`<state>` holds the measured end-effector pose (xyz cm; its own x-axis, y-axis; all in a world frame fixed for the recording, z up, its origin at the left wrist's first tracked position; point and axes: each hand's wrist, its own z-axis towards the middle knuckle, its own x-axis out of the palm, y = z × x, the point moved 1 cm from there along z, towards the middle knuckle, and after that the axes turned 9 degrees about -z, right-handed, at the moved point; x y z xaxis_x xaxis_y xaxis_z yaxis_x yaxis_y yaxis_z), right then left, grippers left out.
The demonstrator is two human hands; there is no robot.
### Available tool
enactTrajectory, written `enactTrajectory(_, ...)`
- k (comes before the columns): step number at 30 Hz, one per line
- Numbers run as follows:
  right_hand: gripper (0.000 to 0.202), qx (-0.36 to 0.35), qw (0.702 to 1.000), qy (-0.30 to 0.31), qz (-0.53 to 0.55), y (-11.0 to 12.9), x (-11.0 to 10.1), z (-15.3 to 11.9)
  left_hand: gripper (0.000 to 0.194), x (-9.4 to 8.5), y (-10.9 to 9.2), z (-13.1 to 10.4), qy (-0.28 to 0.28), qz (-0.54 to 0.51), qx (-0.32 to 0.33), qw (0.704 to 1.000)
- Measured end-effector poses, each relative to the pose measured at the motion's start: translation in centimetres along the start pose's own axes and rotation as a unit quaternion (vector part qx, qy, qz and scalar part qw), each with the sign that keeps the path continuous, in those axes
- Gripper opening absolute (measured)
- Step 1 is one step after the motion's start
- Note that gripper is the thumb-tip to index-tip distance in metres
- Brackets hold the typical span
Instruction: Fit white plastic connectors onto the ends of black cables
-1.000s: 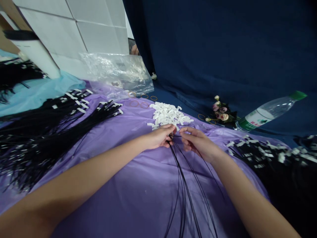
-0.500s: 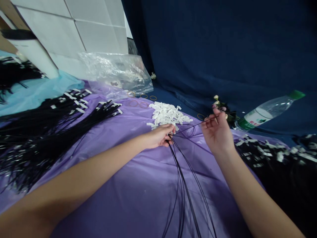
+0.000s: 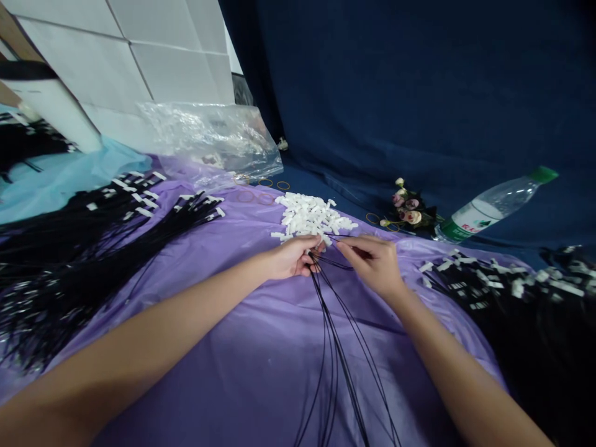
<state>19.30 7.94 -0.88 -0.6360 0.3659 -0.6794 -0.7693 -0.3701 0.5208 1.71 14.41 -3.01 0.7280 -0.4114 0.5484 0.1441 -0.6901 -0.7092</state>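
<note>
The left hand (image 3: 298, 257) is nearly closed, with its thumb and fingers gripping the upper ends of several black cords (image 3: 343, 365). These cords hang from it toward the near edge, over a purple sheet (image 3: 261, 354). The right hand (image 3: 372, 264) is just beside it, fingers curled, with thumb and forefinger brought close together near a thin strand; I cannot tell whether they pinch it. Directly behind the left hand there is a heap of small white pieces (image 3: 311, 214). Farther out, bundles of black cords with white ends lie on both sides. Beyond the right hand, near some artificial flowers (image 3: 411, 211), a clear bottle (image 3: 496, 205) leans. It has a green cap and a white-and-green label with red characters, which are too small to read.
</note>
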Motion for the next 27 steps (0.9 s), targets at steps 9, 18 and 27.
enactTrajectory(9, 0.022, -0.011, 0.997, 0.007, -0.079, -0.56, 0.57, -0.08, 0.029, -0.44, -0.04, -0.02, 0.072, 0.005, -0.034, 0.997)
enactTrajectory(18, 0.020, 0.016, 0.998, 0.002, -0.062, -0.38, 0.84, -0.17, 0.033, -0.41, 0.16, 0.00, 0.084, 0.039, -0.012, 0.996)
enactTrajectory(27, 0.022, 0.090, 0.996, 0.018, 0.001, -0.07, 1.02, -0.25, 0.035, -0.40, 0.45, 0.07, 0.090, 0.079, 0.014, 0.993)
